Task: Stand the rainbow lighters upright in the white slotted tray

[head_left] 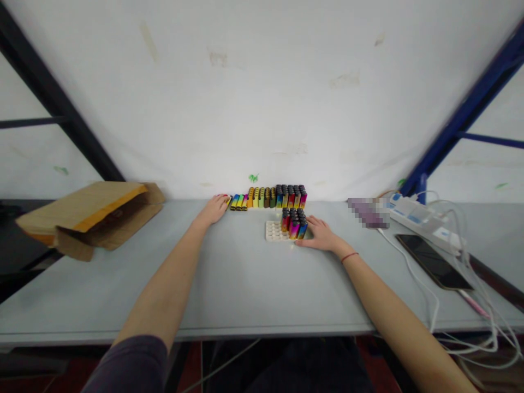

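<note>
At the left end of a row of lighters, my left hand [216,208] rests with its fingers over a lighter; its grip is too small to make out. Beside it lie several multicoloured lighters [239,202], then upright yellow and brown ones [261,197] and a block of black-topped ones [291,196] by the wall. In front, a white tray with round holes [275,231] holds upright colourful lighters [294,222] in its right part. My right hand [321,234] is at the tray's right side, thumb and fingers apart, touching the tray or its lighters.
An open brown paper bag [110,213] lies at the left. On the right are a white power strip [426,221] with tangled white cables, a black phone [434,261] and a blurred purple object [368,213]. The grey table [262,295] ends at a white wall.
</note>
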Tool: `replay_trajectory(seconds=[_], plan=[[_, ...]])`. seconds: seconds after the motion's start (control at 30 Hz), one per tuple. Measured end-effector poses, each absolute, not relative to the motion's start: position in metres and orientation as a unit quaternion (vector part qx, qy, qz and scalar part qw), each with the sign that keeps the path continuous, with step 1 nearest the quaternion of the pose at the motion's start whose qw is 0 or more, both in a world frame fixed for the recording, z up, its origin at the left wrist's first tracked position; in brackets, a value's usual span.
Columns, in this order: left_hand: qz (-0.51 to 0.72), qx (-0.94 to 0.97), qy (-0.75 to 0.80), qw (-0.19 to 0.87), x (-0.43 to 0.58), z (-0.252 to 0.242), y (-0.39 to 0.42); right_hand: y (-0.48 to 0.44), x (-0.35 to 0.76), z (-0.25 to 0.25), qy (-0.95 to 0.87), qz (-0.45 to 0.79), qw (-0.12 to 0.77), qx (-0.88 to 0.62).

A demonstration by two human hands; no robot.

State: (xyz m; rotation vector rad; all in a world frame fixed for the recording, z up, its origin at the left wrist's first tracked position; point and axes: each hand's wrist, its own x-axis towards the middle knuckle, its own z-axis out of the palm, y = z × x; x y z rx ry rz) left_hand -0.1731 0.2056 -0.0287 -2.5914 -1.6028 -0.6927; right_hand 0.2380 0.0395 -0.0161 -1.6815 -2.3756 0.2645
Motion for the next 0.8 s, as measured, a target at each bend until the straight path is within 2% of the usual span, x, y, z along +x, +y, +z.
replay_trajectory(seconds=[0.5, 0.8], plan=[[-0.205, -0.808, -0.549, 0.058, -0.17, -0.03, 0.193, 0.039, 0.238, -0.016, -0.809, 0.094, 0.12, -0.567], [-0.223, -0.806, -0.547, 0.026, -0.179, -0.032, 0.18, 0.038, 0.237, -0.015, -0.804, 0.097, 0.118, -0.575]])
